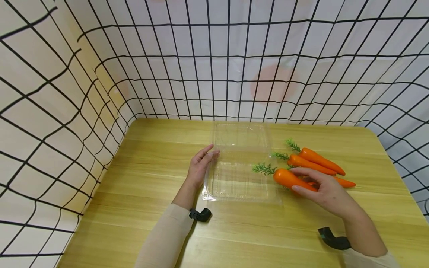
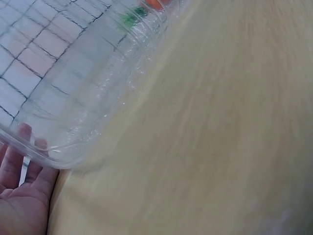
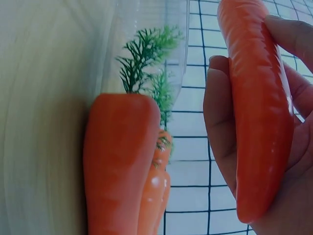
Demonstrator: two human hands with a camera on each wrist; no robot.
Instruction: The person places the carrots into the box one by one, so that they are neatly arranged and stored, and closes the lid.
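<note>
Cream sleeves [image 1: 164, 238] end near curved black wrist devices [image 1: 202, 215].

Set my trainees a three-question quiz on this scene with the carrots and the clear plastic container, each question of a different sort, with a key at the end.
1. Multiple choice: what is in the person's right grip?
A) a knife
B) a carrot
C) a sponge

2. True or false: the clear plastic container is open.

3. Count: how many other carrots lie on the table?

Key:
1. B
2. True
3. Three
</note>
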